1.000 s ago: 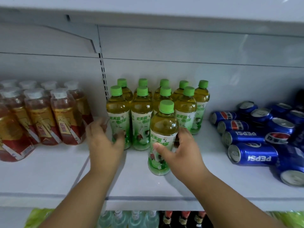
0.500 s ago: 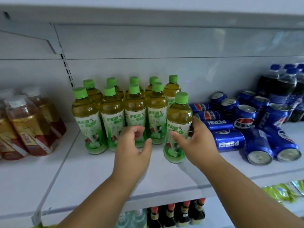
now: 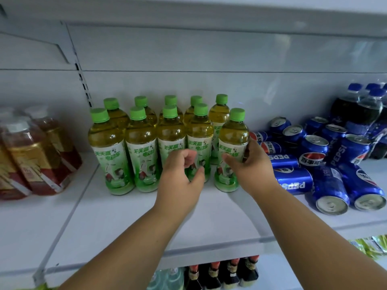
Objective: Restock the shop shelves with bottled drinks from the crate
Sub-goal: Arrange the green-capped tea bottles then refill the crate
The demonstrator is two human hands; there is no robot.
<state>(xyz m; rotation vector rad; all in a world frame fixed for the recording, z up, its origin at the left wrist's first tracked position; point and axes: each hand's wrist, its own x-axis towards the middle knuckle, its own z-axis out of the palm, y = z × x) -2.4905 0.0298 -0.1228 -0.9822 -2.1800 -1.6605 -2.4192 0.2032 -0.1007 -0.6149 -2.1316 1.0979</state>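
two bare arms reach in over the white shelf (image 3: 129,222). the left hand (image 3: 180,183) hovers with fingers loosely curled, holding nothing, just in front of the green tea bottles (image 3: 142,147). the right hand (image 3: 249,168) wraps the rightmost front bottle (image 3: 232,143), upright on the shelf beside its row. farther right lie pepsi cans (image 3: 293,183); at left stand amber bottles (image 3: 35,160).

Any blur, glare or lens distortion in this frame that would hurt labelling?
Head view: wide-angle bending curves the shelf edge and upper rail; red-brown bottles at far left are smeared; soft reflections sheen the back panel; green tea bottles and both hands stay sharp, labels legible.
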